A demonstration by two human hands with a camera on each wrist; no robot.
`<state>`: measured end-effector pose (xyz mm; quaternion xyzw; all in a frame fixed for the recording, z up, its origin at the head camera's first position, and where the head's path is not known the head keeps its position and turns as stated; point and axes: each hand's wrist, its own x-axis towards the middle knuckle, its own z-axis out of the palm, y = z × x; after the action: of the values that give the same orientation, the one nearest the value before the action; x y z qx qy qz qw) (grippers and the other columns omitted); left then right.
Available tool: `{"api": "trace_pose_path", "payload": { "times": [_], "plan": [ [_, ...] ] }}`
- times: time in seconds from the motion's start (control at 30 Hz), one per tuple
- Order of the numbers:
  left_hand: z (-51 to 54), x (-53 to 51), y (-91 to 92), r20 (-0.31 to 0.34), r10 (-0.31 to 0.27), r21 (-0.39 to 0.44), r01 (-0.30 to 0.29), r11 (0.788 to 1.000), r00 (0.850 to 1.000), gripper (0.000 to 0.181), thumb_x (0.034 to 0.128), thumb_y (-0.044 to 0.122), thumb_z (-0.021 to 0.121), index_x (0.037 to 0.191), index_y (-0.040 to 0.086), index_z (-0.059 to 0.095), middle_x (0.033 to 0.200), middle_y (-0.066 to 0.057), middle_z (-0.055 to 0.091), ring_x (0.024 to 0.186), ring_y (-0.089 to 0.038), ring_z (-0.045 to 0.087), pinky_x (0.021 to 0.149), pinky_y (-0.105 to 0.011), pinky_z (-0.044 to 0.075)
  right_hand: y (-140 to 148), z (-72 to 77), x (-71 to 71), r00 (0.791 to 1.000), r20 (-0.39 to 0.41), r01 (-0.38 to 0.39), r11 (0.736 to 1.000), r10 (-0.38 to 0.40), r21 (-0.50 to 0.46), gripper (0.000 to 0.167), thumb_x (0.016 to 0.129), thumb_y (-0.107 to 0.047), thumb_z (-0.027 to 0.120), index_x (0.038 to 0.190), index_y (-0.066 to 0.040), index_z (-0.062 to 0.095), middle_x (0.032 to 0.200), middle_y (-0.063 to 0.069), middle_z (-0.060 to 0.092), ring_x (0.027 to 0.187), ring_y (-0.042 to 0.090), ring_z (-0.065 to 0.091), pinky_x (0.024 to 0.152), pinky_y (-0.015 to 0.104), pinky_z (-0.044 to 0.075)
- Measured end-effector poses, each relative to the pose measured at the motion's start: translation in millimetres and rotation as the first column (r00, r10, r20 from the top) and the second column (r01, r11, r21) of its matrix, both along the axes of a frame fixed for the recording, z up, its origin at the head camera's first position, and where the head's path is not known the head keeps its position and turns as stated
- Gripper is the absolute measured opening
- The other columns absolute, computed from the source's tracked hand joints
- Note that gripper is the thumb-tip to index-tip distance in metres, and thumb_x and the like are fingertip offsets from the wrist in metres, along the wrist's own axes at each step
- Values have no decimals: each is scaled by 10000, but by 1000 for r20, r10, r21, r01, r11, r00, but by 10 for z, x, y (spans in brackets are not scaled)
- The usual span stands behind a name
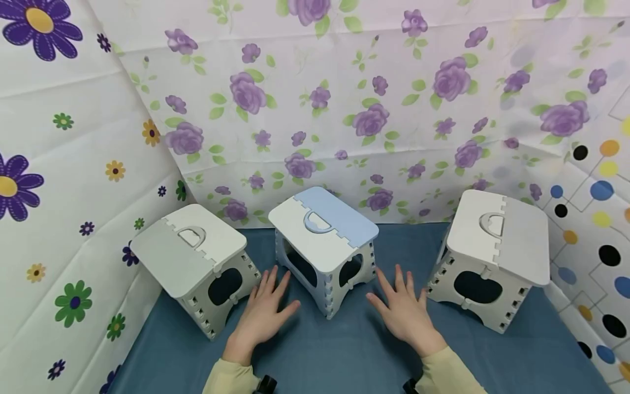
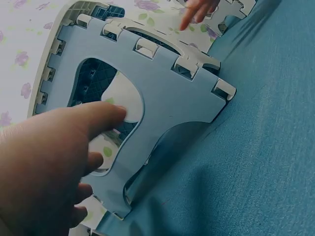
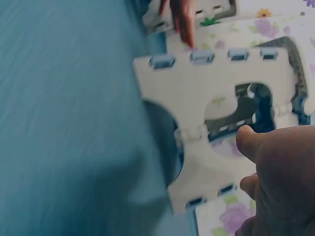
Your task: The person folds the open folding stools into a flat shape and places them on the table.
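Three unfolded step stools stand on the blue surface: a grey-and-white one (image 1: 189,246) at left, a blue-and-white one (image 1: 322,227) in the middle, a white-and-grey one (image 1: 497,235) at right. My left hand (image 1: 266,314), fingers spread, is between the left and middle stools. My right hand (image 1: 406,317) is spread between the middle and right stools. Neither hand holds anything. In the left wrist view my left hand (image 2: 54,162) is before a blue side panel (image 2: 162,103); in the right wrist view my right hand (image 3: 285,172) is beside a white panel (image 3: 192,98).
Blue cloth (image 1: 334,355) covers the surface beneath the stools. A curtain with purple roses (image 1: 246,93) hangs behind, a flowered sheet (image 1: 74,219) stands at the left, and a dotted sheet (image 1: 590,235) at the right.
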<state>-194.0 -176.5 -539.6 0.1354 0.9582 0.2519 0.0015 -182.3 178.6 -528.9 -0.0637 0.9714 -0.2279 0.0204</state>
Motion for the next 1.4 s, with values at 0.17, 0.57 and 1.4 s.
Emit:
{"api": "trace_pose_path", "payload": {
  "times": [0.17, 0.57, 1.4],
  "plan": [
    [32, 1, 27, -33, 66, 80, -63, 995, 997, 719, 1082, 475, 631, 1660, 113, 407, 1747, -203, 227, 1594, -450, 220, 1190, -719, 278, -203, 86, -28, 999, -43, -18, 997, 15, -70, 794, 1079, -617, 536, 1727, -266, 238, 1738, 298, 133, 1525, 574, 279, 1095, 811, 307],
    [110, 29, -55, -124, 181, 206, -153, 966, 976, 556, 1102, 400, 625, 1568, 103, 559, 1646, -164, 458, 1464, -402, 492, 1106, -634, 454, -681, 141, -14, 992, -119, 6, 983, -29, -184, 677, 1012, -433, 757, 1565, -97, 560, 1556, 263, 529, 1315, 461, 612, 901, 621, 579],
    [98, -16, -65, -143, 165, 237, -128, 963, 976, 552, 1108, 402, 613, 1580, 122, 546, 1637, -140, 478, 1452, -372, 514, 1099, -607, 473, -776, 57, -55, 986, 87, -98, 921, 140, -378, 669, 1039, -458, 705, 1525, -25, 551, 672, -51, 596, 512, 139, 507, 489, 294, 377]
  ]
}}
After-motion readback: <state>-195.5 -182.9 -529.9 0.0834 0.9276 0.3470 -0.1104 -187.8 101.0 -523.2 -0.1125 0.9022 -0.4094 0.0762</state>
